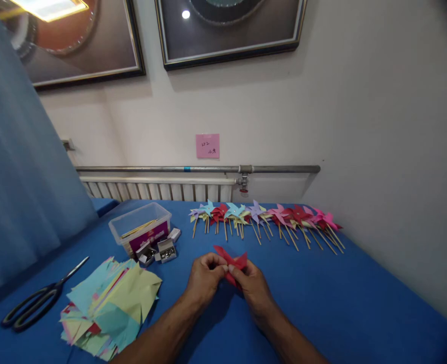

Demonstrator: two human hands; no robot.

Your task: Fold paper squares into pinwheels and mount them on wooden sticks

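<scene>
Between my two hands, above the blue table, is a red paper pinwheel (pixel 239 262) with folded blades. My left hand (pixel 205 275) pinches its left side, thumb and fingertips near the paper's middle. On the other side my right hand (pixel 251 283) grips the paper, its thumb pressed close to the left thumb. The fingers partly cover the pinwheel's centre, so I cannot see whether a pin or stick is there. Left of my hands, small open boxes of metal pins (pixel 166 251) stand by a clear plastic tub (pixel 140 230) holding wooden sticks.
A pile of cut coloured paper (pixel 111 306) lies at the front left, with black-handled scissors (pixel 43 298) beside it. Several finished pinwheels on sticks (pixel 278 216) lie in a row at the back. A blue curtain (pixel 22 151) hangs at left; a radiator (pixel 158 190) lines the wall.
</scene>
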